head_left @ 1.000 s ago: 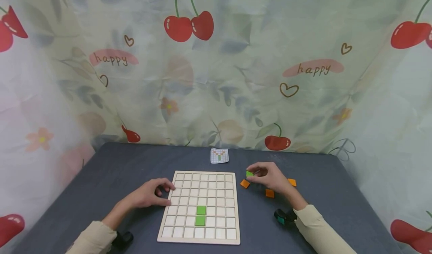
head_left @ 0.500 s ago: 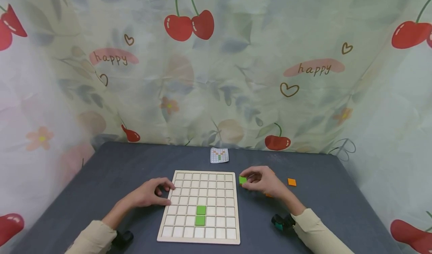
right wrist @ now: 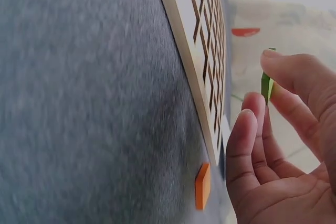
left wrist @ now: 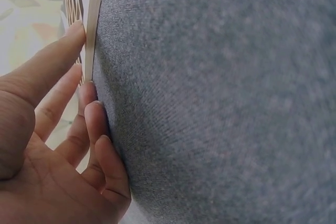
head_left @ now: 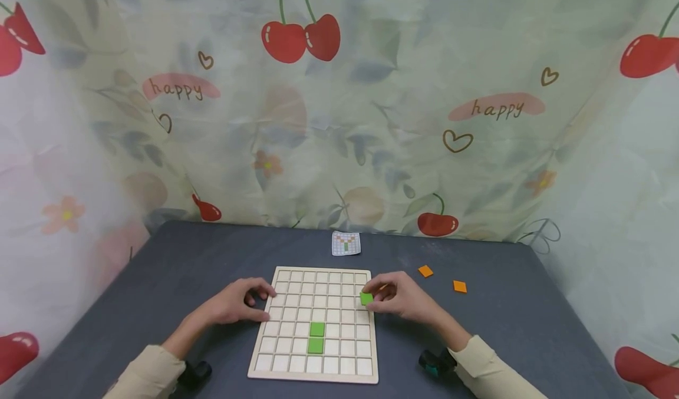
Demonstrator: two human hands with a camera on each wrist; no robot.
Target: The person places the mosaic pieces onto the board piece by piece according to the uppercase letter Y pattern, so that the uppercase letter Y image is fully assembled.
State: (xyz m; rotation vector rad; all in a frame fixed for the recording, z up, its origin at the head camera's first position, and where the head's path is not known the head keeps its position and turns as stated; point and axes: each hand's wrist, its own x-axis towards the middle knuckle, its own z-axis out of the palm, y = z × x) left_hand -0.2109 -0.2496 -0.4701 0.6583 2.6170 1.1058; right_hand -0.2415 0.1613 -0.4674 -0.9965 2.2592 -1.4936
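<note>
The wooden grid board (head_left: 313, 379) lies on the dark table, with two green square tiles, an upper tile (head_left: 317, 329) and a lower tile (head_left: 315, 345), in one column of its cells. My right hand (head_left: 402, 297) pinches another green tile (head_left: 366, 299) between thumb and fingers, over the board's right edge. In the right wrist view that held tile (right wrist: 265, 86) is edge-on, raised above the board. At the board's left edge, my left hand (head_left: 237, 302) rests with its thumb and fingertips touching the frame (left wrist: 94, 19), fingers loosely bent.
Two orange tiles, a nearer-left one (head_left: 426, 271) and a farther-right one (head_left: 460, 286), lie right of the board. Another orange tile (right wrist: 203, 184) shows near the board's corner in the right wrist view. A small patterned card (head_left: 346, 243) lies behind the board.
My right hand has carried the green tile leftward and nearer, from beside the orange tiles to over the board's right edge. My left hand has stayed at the board's left edge.
</note>
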